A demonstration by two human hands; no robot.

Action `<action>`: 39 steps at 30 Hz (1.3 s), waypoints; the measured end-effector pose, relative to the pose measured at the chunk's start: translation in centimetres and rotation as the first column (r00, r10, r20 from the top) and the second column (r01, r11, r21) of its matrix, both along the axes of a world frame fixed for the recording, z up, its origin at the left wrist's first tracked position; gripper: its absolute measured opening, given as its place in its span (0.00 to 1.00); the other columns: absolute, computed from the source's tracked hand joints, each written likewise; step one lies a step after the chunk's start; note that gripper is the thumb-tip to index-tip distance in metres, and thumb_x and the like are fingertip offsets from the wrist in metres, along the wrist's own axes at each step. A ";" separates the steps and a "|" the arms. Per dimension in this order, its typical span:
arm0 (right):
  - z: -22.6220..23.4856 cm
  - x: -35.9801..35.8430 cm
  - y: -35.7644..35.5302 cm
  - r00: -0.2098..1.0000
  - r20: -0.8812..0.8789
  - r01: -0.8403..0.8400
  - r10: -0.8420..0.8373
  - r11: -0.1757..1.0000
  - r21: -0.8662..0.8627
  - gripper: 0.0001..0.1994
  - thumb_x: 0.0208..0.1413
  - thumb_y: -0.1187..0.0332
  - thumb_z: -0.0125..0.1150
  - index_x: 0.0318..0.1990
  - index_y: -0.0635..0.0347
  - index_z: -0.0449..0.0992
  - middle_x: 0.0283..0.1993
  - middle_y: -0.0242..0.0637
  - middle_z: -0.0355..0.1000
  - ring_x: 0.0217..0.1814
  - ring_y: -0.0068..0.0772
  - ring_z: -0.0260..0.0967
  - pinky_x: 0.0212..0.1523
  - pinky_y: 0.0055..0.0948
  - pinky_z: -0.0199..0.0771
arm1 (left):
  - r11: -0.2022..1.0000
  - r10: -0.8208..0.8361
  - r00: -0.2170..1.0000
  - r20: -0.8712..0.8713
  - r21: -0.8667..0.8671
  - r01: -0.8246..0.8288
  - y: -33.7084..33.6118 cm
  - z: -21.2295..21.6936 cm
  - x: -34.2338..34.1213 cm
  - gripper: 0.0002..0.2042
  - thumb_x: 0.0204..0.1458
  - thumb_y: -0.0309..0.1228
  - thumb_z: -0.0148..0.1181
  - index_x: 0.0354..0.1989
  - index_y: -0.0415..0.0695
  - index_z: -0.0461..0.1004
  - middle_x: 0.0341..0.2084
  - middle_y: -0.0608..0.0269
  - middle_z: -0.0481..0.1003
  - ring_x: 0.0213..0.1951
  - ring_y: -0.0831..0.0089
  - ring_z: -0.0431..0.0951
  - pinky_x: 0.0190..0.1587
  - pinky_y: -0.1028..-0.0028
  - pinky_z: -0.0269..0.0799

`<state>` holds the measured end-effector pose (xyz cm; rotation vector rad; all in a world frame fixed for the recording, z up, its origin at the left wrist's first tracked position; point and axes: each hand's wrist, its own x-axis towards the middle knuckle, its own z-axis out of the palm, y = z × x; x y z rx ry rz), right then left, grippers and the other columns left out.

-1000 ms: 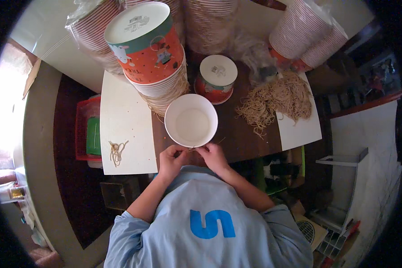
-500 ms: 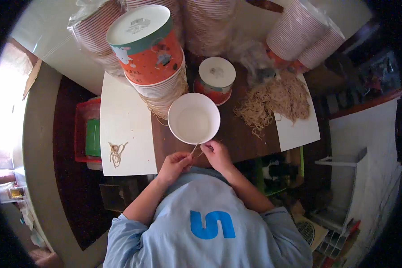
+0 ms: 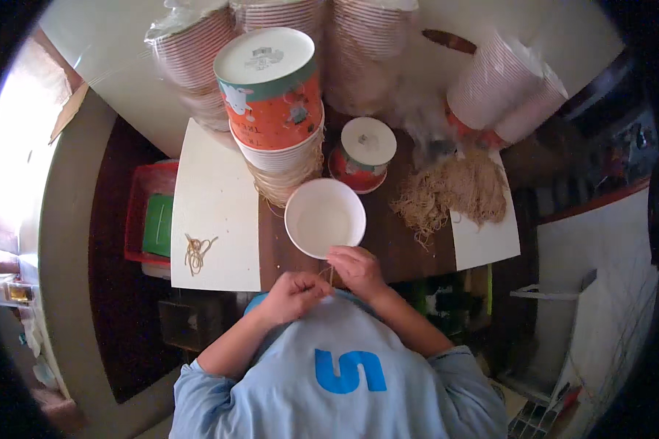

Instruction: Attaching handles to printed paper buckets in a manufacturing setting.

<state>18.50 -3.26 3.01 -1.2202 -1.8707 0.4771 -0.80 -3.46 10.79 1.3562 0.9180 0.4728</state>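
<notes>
Dark wooden table (image 3: pixel 388 241): white bowl (image 3: pixel 324 217) just beyond both hands (image 3: pixel 328 282), thin string (image 3: pixel 331 275) between them.

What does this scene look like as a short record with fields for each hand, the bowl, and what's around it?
left hand: fingers pinched on thin tan strands
right hand: fingers on the same strands, at the bowl's near rim
white bowl: upright, looks empty
strand pile: right of the bowl, partly on a white sheet
small strand bundle: on the left white sheet
cup stack: behind the bowl
</notes>
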 end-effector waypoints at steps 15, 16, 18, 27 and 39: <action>3.5 11.8 1.7 0.955 0.246 -0.072 0.165 0.935 -0.346 0.06 0.44 0.70 0.63 0.31 0.61 0.77 0.39 0.38 0.74 0.39 0.38 0.72 0.42 0.31 0.73 | 0.891 0.133 0.991 -0.001 -0.438 -0.119 3.9 1.6 -4.4 0.11 0.54 0.34 0.54 0.37 0.40 0.76 0.22 0.72 0.71 0.23 0.83 0.66 0.27 0.82 0.64; 4.7 11.8 1.9 0.909 0.370 -0.023 0.193 0.908 -0.418 0.13 0.44 0.67 0.64 0.38 0.60 0.75 0.48 0.41 0.70 0.47 0.41 0.69 0.48 0.34 0.69 | 0.888 0.140 0.990 0.002 -0.442 -0.125 4.0 1.0 -4.7 0.11 0.54 0.34 0.54 0.37 0.40 0.76 0.22 0.72 0.71 0.23 0.83 0.66 0.27 0.82 0.64; 9.0 9.5 1.2 0.839 0.536 0.069 0.096 0.958 -0.278 0.18 0.43 0.67 0.65 0.44 0.59 0.73 0.51 0.41 0.68 0.50 0.43 0.67 0.51 0.35 0.67 | 0.892 0.102 0.995 -0.018 -0.441 -0.099 4.2 0.4 -5.0 0.10 0.55 0.34 0.53 0.36 0.40 0.75 0.22 0.71 0.71 0.22 0.83 0.65 0.28 0.82 0.66; 10.7 -1.9 0.7 0.959 -0.212 -0.282 0.190 0.732 -0.620 0.21 0.47 0.63 0.64 0.47 0.63 0.69 0.40 0.42 0.73 0.40 0.34 0.72 0.42 0.34 0.70 | 0.951 -0.037 0.979 0.198 -0.293 0.095 4.3 2.2 -1.1 0.09 0.55 0.33 0.53 0.34 0.40 0.76 0.27 0.69 0.73 0.28 0.82 0.71 0.30 0.82 0.67; 11.5 5.4 0.2 0.980 0.197 0.095 0.015 0.839 -0.536 0.08 0.47 0.67 0.61 0.24 0.61 0.74 0.23 0.37 0.68 0.27 0.34 0.67 0.33 0.29 0.67 | 0.889 -0.061 0.998 0.025 -0.454 0.065 4.4 -0.2 -5.6 0.12 0.54 0.37 0.55 0.27 0.41 0.76 0.18 0.73 0.71 0.18 0.85 0.64 0.22 0.82 0.59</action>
